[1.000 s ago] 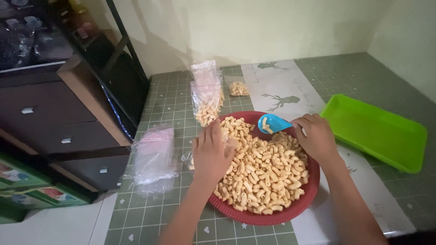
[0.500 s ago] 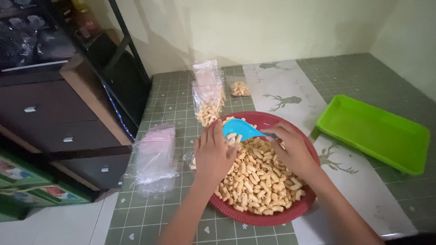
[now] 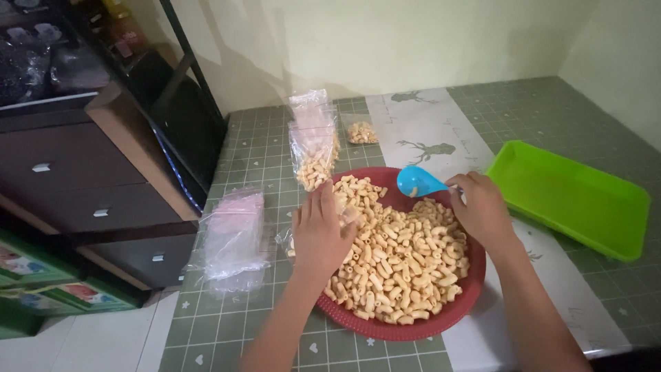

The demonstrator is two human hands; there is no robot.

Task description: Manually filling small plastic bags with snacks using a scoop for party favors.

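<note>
Single head view, looking steeply down, close above floor

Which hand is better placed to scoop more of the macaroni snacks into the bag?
Right. The right hand already grips the blue plastic scoop over the red round basket, while the left hand rests on the small clear plastic bag at its rim.

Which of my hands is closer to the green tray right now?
Right. Your right hand, holding the blue scoop over the red basket, sits just beside the green tray. Your left hand is across the basket, at its far edge.
</note>
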